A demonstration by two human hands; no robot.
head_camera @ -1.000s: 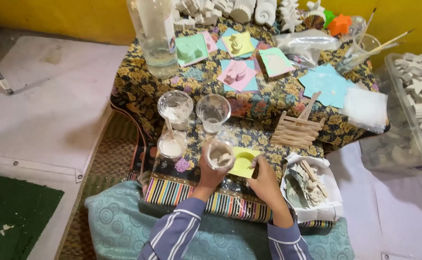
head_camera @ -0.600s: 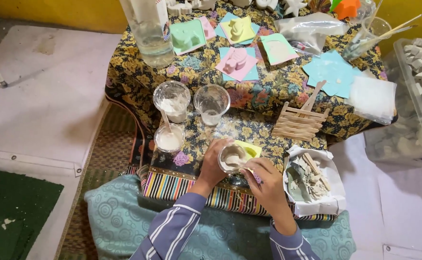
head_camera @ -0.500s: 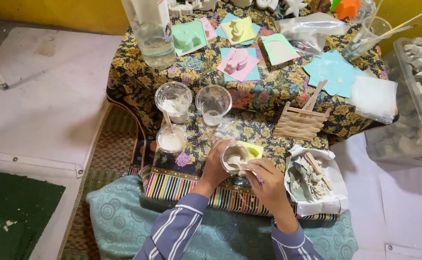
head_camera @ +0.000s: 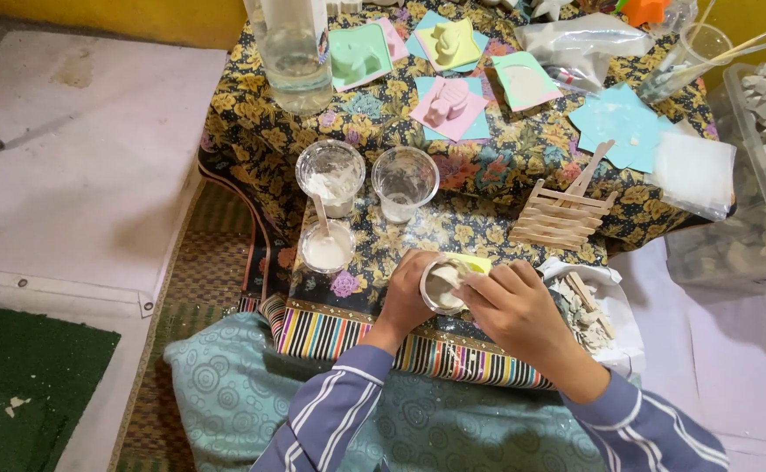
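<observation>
— Where is the small clear plastic cup of white paste [head_camera: 442, 285]?

— Tilted over the yellow mould [head_camera: 473, 262], near bench edge. Left hand [head_camera: 407, 295] wraps it closed; right hand [head_camera: 512, 306], fingers curled, touches its rim.

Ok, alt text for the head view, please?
Left hand holds a small cup of white paste tilted over a yellow mould, right hand at its rim. Other cups and craft sticks sit on the floral cloth.
</observation>
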